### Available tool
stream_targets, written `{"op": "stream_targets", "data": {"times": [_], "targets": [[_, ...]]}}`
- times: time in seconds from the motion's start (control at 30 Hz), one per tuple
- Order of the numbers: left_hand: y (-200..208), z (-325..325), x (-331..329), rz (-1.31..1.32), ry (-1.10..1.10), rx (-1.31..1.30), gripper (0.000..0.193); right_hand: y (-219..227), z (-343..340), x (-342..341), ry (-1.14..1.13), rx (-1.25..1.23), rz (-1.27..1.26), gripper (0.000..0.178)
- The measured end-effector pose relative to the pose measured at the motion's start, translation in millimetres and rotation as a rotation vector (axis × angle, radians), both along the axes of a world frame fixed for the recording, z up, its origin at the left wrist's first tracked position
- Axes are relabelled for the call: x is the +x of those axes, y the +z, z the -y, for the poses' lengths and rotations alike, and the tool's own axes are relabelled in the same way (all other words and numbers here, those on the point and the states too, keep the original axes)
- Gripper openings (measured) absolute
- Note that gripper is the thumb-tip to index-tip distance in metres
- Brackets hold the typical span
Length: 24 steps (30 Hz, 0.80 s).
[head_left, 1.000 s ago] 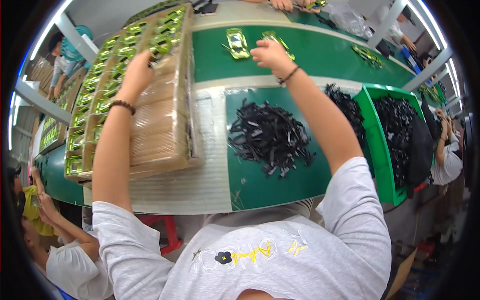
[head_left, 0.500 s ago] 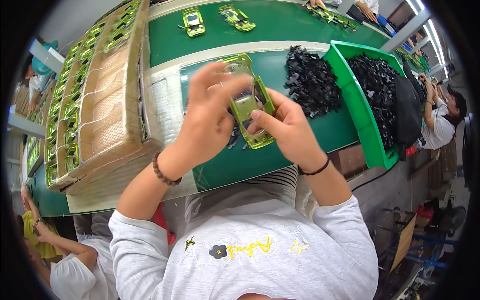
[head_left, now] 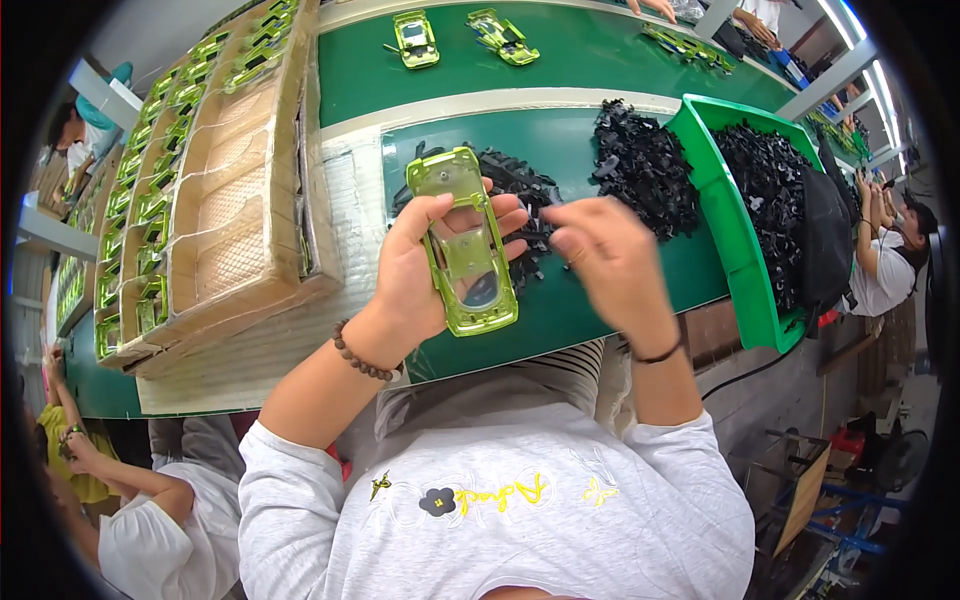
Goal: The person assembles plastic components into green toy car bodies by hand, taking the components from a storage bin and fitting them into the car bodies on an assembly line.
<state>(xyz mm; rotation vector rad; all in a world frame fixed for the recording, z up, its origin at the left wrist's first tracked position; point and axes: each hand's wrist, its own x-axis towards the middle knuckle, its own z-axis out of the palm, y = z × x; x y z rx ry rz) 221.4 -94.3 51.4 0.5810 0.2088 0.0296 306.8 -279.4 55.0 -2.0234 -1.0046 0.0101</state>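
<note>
A translucent lime-green toy car body shell [head_left: 468, 255] lies across my left hand [head_left: 412, 270], its inner side facing up. The thumb is on its left edge, and the fingers come round from beneath to the right edge. My right hand [head_left: 610, 255] is just right of the shell, apart from it and slightly blurred. Its thumb and forefinger are pinched close together near a dark bit; whether they grip it is too small to tell. Behind both hands a loose pile of small black plastic parts [head_left: 518, 178] is spread on the green tabletop [head_left: 590, 308].
A larger heap of black parts [head_left: 640, 165] sits beside a green bin [head_left: 735, 250] full of them. To the left stands a divided box [head_left: 225, 215] with several green shells. Two shells [head_left: 415, 40] rest on the far green strip. Other people work around.
The shell has passed from my right hand into my left and turned over, moving slightly left and nearer. My right hand has drawn away to the right. The black pile behind is now uncovered.
</note>
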Motion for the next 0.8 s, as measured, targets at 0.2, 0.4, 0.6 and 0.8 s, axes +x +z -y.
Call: {"op": "stream_targets", "data": {"times": [0.2, 0.4, 0.6, 0.8], "targets": [[5, -23, 2, 0.082, -0.152, -0.058, 0.058, -10, 52, 44, -0.227, -0.585, 0.58, 0.027], [-3, -24, 7, 0.006, -0.088, 0.02, 0.057, -16, 47, 58, -0.162, -0.488, 0.734, 0.029], [-6, -24, 10, 0.002, -0.097, 0.012, 0.058, -13, 50, 60, -0.069, -0.448, 0.796, 0.027], [-5, -17, 8, 0.051, -0.074, 0.044, 0.053, 3, 50, 54, 0.0, -0.194, 0.428, 0.019]]}}
